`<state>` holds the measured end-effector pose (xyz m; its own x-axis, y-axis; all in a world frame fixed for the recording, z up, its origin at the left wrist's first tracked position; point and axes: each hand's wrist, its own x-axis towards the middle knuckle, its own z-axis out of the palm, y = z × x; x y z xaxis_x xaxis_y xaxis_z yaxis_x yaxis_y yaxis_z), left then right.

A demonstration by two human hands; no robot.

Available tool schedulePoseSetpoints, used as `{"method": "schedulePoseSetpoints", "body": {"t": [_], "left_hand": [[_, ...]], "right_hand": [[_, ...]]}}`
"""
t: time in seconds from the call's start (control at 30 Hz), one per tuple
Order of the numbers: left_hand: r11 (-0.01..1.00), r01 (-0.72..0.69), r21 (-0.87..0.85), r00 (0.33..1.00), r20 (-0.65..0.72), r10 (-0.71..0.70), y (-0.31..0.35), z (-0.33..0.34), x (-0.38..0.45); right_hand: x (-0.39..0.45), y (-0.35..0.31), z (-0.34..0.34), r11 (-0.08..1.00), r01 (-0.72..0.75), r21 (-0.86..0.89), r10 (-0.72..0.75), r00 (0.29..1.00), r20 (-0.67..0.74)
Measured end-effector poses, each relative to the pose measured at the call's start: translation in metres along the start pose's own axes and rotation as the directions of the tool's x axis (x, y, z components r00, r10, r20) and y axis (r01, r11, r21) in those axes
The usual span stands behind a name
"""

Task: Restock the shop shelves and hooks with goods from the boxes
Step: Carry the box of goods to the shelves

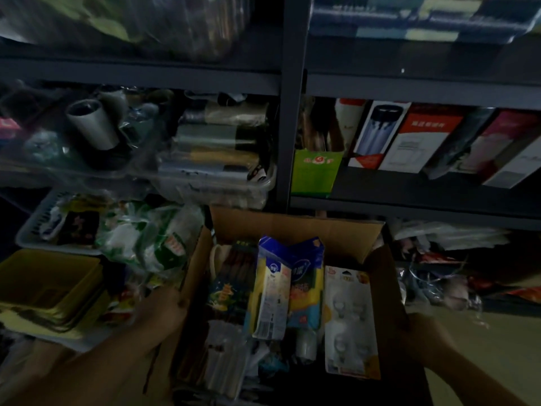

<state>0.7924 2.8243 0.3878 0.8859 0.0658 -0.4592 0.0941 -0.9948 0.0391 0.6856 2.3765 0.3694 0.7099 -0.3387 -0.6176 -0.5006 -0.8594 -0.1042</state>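
An open cardboard box (298,227) sits low in the middle, in front of dark metal shelves. My left hand (164,312) grips its left wall and my right hand (421,338) grips its right wall. Inside stand a blue and yellow packet (272,288), a second blue packet (307,285), a blister card of clear hooks (348,323) and a bundle of dark sticks (231,276). The scene is dim and blurred.
Left of the box lie a white basket of green and white packets (140,238) and yellow trays (49,285). Above, a clear bin holds folded cloths (216,148). On the right shelf stand a green bag (316,171) and boxed goods (415,139).
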Motion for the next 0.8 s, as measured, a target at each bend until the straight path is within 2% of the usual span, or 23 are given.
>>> {"method": "schedulePoseSetpoints", "body": {"t": [0.03,0.27,0.37,0.53,0.63,0.8], "left_hand": [[1.0,-0.003,-0.008,1.0,0.008,0.003,-0.001,0.005,0.002],[0.999,-0.037,-0.021,0.999,-0.013,0.036,-0.012,0.004,0.013],[0.997,-0.068,-0.027,0.998,-0.019,0.068,-0.019,0.008,0.021],[0.997,-0.058,-0.051,0.998,-0.038,0.056,-0.032,0.021,0.027],[0.994,-0.048,-0.103,0.997,-0.069,0.041,-0.036,0.031,0.022],[0.992,-0.036,-0.123,0.999,-0.034,0.032,-0.024,0.034,0.009]], "right_hand": [[-0.001,-0.004,0.004,1.0,-0.004,-0.03,0.005,1.0,0.02],[-0.006,-0.017,0.0,0.99,-0.085,0.113,0.081,0.996,0.037],[-0.009,-0.021,0.0,0.987,-0.094,0.13,0.097,0.995,-0.019],[-0.012,-0.027,0.011,0.993,-0.11,0.049,0.11,0.994,0.013],[-0.019,-0.031,0.021,0.988,-0.135,0.073,0.135,0.991,0.001],[-0.028,-0.036,0.027,0.983,-0.165,0.082,0.168,0.985,-0.037]]}}
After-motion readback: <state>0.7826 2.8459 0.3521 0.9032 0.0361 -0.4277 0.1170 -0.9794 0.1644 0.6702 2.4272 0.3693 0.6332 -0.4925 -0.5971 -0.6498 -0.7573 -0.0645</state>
